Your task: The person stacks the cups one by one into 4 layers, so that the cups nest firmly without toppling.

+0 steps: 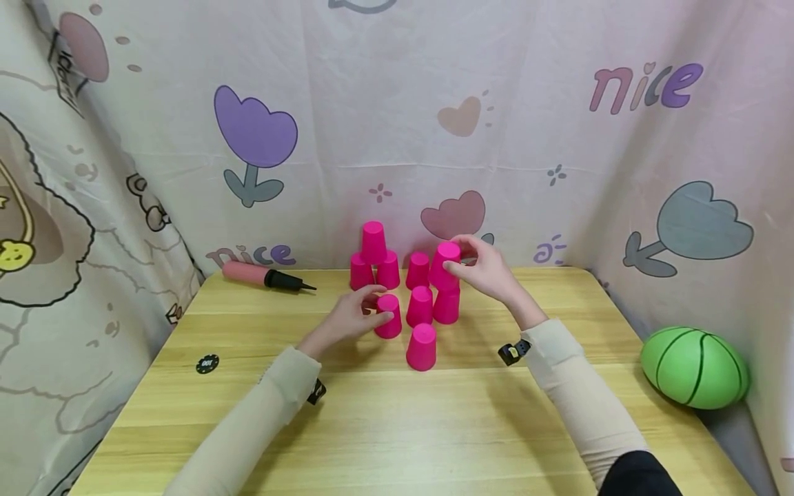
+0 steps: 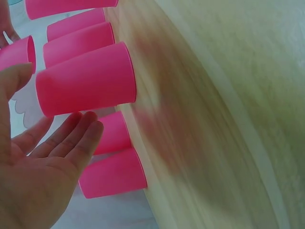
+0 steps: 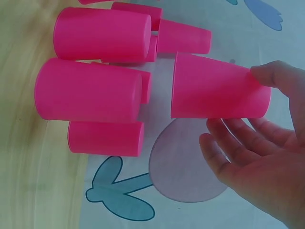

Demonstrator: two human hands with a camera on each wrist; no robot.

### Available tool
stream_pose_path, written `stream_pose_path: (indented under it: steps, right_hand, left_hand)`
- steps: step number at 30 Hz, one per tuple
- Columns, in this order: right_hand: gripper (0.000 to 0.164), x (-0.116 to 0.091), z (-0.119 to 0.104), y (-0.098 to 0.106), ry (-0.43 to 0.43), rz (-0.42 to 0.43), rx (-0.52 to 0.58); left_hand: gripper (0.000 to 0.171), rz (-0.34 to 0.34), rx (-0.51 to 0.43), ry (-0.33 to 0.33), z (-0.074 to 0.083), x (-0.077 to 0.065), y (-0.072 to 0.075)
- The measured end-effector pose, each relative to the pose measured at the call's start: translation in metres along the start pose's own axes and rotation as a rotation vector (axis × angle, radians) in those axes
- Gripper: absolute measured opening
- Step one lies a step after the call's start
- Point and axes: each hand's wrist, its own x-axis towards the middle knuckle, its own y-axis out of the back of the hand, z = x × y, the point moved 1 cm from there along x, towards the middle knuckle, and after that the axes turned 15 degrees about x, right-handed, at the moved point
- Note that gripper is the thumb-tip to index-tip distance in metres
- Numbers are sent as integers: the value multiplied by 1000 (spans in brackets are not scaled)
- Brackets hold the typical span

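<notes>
My right hand (image 1: 486, 272) pinches a bright pink cup (image 3: 219, 90), upside down, between thumb and fingers. In the right wrist view its rim is a short way above the tops of the standing cups. My left hand (image 1: 347, 318) is beside an upside-down pink cup (image 2: 88, 81) on the table, thumb on one side and extended fingers on the other, fingertips right at its wall. Several more pink cups stand around, among them a front cup (image 1: 421, 348) and a middle cup (image 1: 419, 308). Behind, a cup (image 1: 373, 242) sits atop two others.
On the wooden table (image 1: 403, 434), a pink and black hand pump (image 1: 263, 277) lies at the back left. A black round chip (image 1: 207, 364) is at the left. To the right is a green ball (image 1: 695, 367). A printed curtain (image 1: 372, 103) hangs close behind the table.
</notes>
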Motion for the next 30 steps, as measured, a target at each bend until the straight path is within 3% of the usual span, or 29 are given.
stream_pose_path:
  steps: [30]
  right_hand:
    - [53, 42, 22, -5, -98, 69, 21]
  left_hand:
    - [52, -7, -3, 44, 6, -3, -4]
